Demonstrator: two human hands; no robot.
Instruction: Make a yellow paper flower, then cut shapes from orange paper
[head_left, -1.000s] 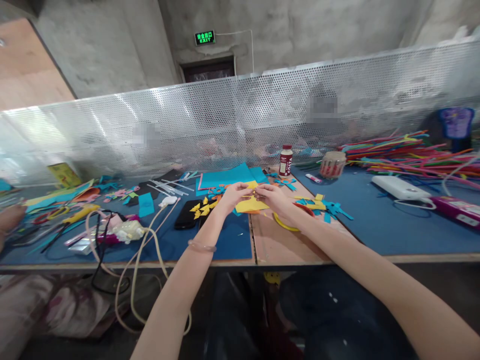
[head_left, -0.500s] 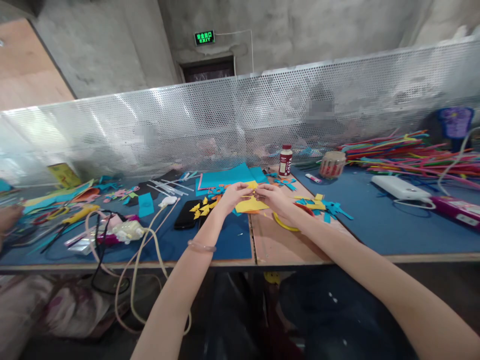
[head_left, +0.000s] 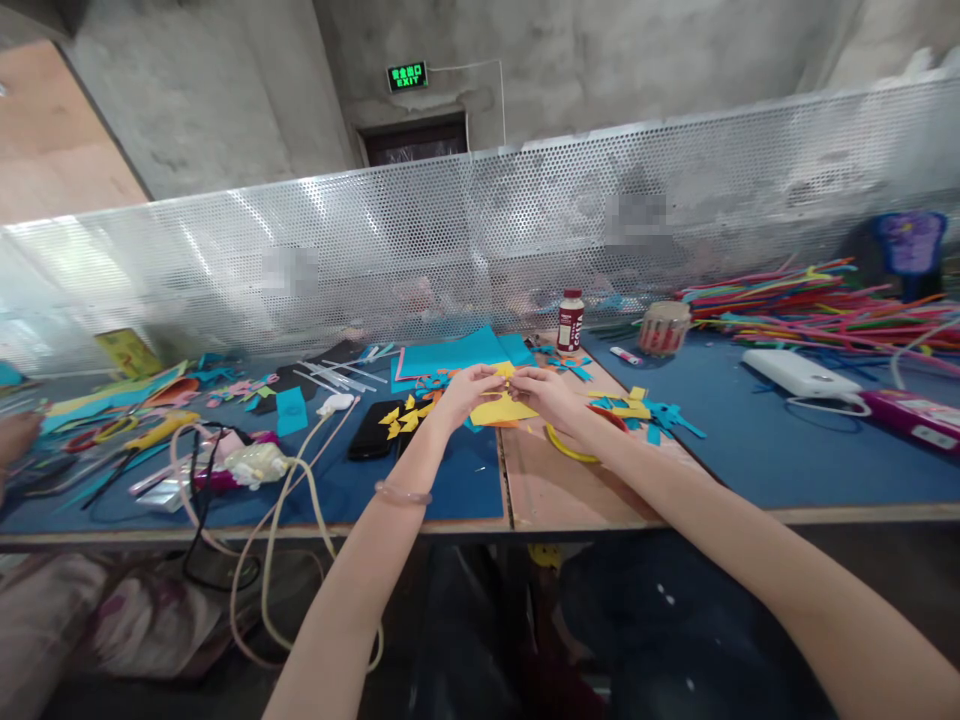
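Note:
Above the middle of the table, my left hand [head_left: 469, 393] and my right hand [head_left: 550, 396] meet fingertip to fingertip. Both are pinched on a small piece of yellow paper [head_left: 505, 371], mostly covered by the fingers. Under them lies a larger yellow sheet [head_left: 501, 409]. Several folded yellow paper pieces [head_left: 405, 420] rest by my left forearm, partly over a black phone [head_left: 370, 430]. Beneath my right wrist shows a round yellow-rimmed thing [head_left: 574, 447], partly hidden by the arm. Blue paper cut-outs [head_left: 670, 419] lie to its right.
Blue sheets [head_left: 457, 355] and a bottle [head_left: 571, 321] stand beyond my hands. Pipe cleaners [head_left: 817, 305], a jar [head_left: 664, 329] and a white power bank [head_left: 801, 376] occupy the right. Cables [head_left: 285, 500] hang over the front edge at left. Another person's hand [head_left: 19, 437] is at far left.
My two hands stay pinched together in nearly the same place. The other person's hand at the far left edge has shifted slightly.

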